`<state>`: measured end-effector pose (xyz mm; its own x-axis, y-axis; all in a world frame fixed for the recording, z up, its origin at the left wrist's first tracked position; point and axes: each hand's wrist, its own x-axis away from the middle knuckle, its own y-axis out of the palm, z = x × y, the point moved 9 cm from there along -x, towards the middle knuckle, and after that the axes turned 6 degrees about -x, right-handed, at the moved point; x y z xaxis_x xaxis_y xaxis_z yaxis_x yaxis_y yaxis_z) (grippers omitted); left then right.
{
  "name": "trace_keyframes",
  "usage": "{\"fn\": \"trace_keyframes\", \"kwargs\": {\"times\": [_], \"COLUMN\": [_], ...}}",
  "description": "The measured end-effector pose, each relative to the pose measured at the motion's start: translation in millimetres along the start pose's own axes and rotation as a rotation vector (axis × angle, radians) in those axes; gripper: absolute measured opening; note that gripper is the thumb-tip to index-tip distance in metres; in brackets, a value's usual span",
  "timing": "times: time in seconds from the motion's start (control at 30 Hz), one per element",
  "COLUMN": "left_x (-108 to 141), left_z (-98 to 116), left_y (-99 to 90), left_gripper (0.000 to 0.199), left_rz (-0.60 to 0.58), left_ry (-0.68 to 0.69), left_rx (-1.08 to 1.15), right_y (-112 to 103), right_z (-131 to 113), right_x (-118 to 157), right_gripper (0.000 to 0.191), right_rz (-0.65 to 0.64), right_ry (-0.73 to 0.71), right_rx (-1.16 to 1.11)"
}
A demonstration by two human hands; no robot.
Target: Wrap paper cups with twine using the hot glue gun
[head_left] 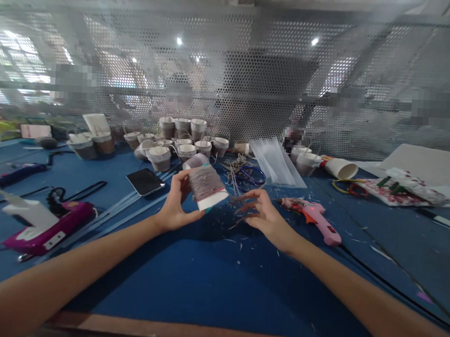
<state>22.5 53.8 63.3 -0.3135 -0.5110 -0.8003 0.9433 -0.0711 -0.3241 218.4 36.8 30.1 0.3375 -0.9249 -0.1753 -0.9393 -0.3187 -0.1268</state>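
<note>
Left hand (177,202) clasps the cord-wrapped cup (205,181), which sits at that hand's 2 o'clock; right hand (265,214) spread at the cup's 4 o'clock, apart, any fine strand there too blurred to tell. My read: grip lightly, sparing wall and windings; keep right fingers off the glue gun (316,219), 3 o'clock of them.

Holds a twine-wrapped cup (207,184) in the left grip (177,206), above the desk (203,288). Has a smartphone (145,182) left of that grip, a power strip (77,216) farther left, handled cups (160,159) behind. Has a glue gun (316,216) right of the right grip (266,216), scissors (263,176) and plastic bags (278,164) behind.
</note>
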Motion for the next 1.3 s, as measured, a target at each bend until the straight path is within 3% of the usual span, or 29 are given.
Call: {"fn": "trace_keyframes", "kwargs": {"times": [0.1,0.27,0.37,0.5,0.63,0.73,0.87,1.03,1.17,1.3], "left_x": [1,6,7,7,2,2,2,1,2,4], "left_z": [-12,-32,-43,-43,-34,-32,-33,-35,-34,-36], "left_y": [-12.8,-45.5,-53.7,-50.3,-29.4,-14.4,-14.4,-15.3,-13.1,-14.1], "left_gripper": [0.074,0.060,0.052,0.057,0.070,0.076,0.077,0.076,0.077,0.078], "left_rz": [0.163,0.539,0.609,0.567,0.337,0.162,0.144,0.148,0.121,0.121], "left_ry": [-0.071,-0.177,-0.244,-0.268,-0.251,-0.270,-0.279,-0.299,-0.281,-0.293], "left_rx": [0.058,0.100,0.093,0.086,0.074,0.028,-0.030,-0.059,-0.049,-0.067], "right_y": [-10,-38,-51,-62,-51,-49,-60,-55,-54,-54], "right_z": [10,27,31,-8,-59,-74,-57,-29,-6,-9], "right_x": [-1,-4,-1,12,30,34,22,7,4,5], "right_gripper": [0.037,0.027,0.024,0.029,0.022,0.013,0.019,0.047,0.065,0.076], "right_rz": [0.101,0.344,0.466,0.642,0.735,0.690,0.591,0.445,0.399,0.411], "right_ry": [0.094,0.186,0.210,-0.064,-0.394,-0.533,-0.403,-0.187,0.022,0.021], "right_rx": [0.087,0.129,0.143,0.421,0.821,0.717,0.406,0.332,0.429,0.587]}}
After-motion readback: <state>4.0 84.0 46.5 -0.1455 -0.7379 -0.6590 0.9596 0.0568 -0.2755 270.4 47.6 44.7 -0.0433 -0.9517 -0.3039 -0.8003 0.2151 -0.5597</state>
